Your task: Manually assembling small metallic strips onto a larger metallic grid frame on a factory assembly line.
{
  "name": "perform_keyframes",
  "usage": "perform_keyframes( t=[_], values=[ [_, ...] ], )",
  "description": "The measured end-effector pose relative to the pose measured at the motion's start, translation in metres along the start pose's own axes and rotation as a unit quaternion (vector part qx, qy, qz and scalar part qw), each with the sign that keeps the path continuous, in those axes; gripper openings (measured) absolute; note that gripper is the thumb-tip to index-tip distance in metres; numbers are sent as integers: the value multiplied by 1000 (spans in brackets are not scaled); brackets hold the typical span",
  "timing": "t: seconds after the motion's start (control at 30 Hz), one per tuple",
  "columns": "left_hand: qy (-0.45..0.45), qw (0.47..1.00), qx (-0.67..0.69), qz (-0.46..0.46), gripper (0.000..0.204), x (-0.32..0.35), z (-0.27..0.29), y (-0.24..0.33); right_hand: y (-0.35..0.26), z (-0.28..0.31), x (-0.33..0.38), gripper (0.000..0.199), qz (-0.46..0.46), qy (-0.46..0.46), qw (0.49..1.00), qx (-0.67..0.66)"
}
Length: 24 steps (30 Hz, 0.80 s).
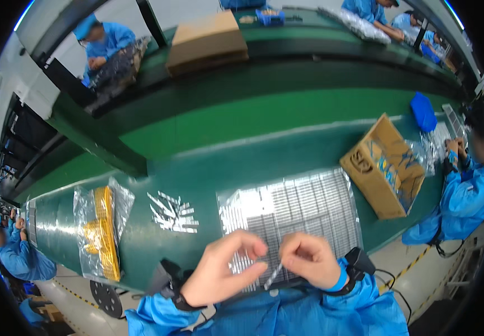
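My right hand (311, 259) is closed in a pinch, and a thin silver strip (274, 275) hangs down from its fingertips. To the left, my left hand (223, 267) holds nothing, its thumb and index finger apart with a gap between them. Both hands are over the near edge of a wide sheet of silver strips (315, 201) arranged in rows on the green bench. Left of the sheet lies a loose pile of similar silver strips (175, 214).
A clear plastic bag with yellow parts (105, 232) lies at the left. An open cardboard box (373, 187) with blue pieces inside stands right of the sheet. A post (99, 137) rises at the bench's far left. Co-workers in blue sit on both sides.
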<state>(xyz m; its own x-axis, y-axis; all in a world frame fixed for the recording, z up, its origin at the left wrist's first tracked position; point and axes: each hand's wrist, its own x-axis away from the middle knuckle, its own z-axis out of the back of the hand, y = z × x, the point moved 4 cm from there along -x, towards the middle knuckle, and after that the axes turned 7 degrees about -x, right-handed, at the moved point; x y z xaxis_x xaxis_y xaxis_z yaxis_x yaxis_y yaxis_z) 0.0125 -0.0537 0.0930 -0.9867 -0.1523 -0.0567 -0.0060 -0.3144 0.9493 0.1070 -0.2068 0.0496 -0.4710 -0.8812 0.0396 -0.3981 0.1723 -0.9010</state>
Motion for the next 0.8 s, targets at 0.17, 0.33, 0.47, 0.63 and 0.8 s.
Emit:
perform_keyframes(
  t=[0.17, 0.33, 0.47, 0.63, 0.8],
  values=[
    [-60, 996, -15, 71, 22, -10, -8, -4, -16, 5, -9, 4, 120, 18, 975, 187],
    [-57, 993, -41, 97, 11, -13, -11, -7, -15, 6, -6, 7, 147, 11, 965, 215],
    [-38, 995, -51, 73, 11, -8, -17, -7, -14, 8, 1, 5, 129, 7, 967, 219],
    [-39, 991, -73, 106, 8, -4, -19, -9, -18, 14, 4, 6, 93, 25, 968, 232],
    [-30, 991, -89, 100, 8, -7, -19, -8, -18, 17, 5, 8, 74, 32, 965, 249]
  ],
)
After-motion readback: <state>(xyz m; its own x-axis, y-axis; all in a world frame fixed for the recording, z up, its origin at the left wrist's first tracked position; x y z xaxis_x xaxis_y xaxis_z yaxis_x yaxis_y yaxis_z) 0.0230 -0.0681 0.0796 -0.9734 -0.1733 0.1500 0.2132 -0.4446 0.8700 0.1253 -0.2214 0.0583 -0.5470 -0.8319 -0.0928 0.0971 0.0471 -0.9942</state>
